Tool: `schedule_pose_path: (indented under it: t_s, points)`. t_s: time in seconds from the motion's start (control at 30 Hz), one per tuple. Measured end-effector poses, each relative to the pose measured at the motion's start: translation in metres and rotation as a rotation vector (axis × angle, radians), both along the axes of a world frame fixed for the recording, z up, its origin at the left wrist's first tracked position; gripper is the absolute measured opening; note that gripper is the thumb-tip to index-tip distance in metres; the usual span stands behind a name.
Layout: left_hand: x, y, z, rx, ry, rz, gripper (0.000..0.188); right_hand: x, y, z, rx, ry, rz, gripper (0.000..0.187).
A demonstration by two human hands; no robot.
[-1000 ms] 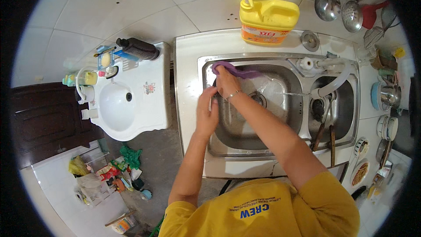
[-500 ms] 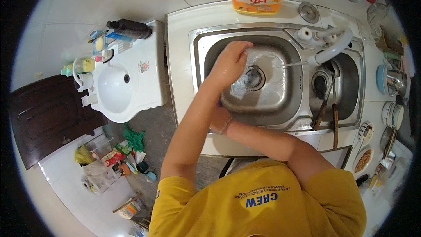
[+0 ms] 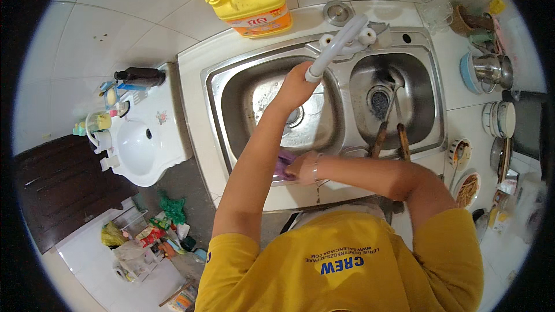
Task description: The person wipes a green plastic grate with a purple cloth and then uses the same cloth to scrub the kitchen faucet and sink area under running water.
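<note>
My left hand (image 3: pixel 296 88) is raised over the left sink basin (image 3: pixel 248 95), right at the outlet of the white curved faucet spout (image 3: pixel 335 49). The spout overlaps its fingers, so whether they grip it or only touch it is hidden. At the near edge of that basin, my right hand (image 3: pixel 302 169) is closed on a bunched purple cloth (image 3: pixel 284 164). My forearms lie close together there, the left one reaching farther. No water stream shows at the spout.
Two long-handled utensils (image 3: pixel 403 138) lean in the right basin (image 3: pixel 425 92). Behind the sink stand a yellow jug with a pump (image 3: pixel 260 8) and a round metal strainer lid (image 3: pixel 337 13). Bowls and pots (image 3: pixel 491 72) line the right counter. A white washbasin (image 3: pixel 136 144) is at left.
My left hand has moved from above the left basin to the spout's end. The water stream seen before no longer shows. More of the purple cloth is visible at my right hand. The view has shifted.
</note>
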State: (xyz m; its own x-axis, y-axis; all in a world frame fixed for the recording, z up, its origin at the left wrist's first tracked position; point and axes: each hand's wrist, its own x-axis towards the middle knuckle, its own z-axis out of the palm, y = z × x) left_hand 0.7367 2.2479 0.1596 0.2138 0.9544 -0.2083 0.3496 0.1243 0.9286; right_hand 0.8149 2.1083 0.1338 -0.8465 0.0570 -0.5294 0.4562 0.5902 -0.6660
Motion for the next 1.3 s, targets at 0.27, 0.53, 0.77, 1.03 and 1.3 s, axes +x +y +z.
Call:
schedule_pose_path:
  t_s: [0.27,0.53,0.77,1.03,1.3]
  points:
    - [0.009,-0.012,-0.078,-0.187,-0.08,0.146,0.028,0.104,0.124,0.016,-0.307,-0.161,-0.212,0.03]
    - [0.017,-0.065,-0.088,-0.863,-0.735,0.544,0.07,0.107,0.158,0.024,-1.371,0.426,-1.233,0.032]
    - [0.025,-0.024,-0.106,-0.463,-1.736,0.556,0.046,0.032,0.098,0.012,0.032,0.673,-1.15,0.023]
    - [0.027,-0.037,-0.066,-0.409,-1.118,1.023,0.032,0.014,0.147,-0.002,0.433,0.294,-1.315,0.03]
    - [0.003,-0.052,-0.086,-0.641,-1.093,0.684,0.036,0.033,0.138,-0.064,0.369,0.257,-1.151,0.029]
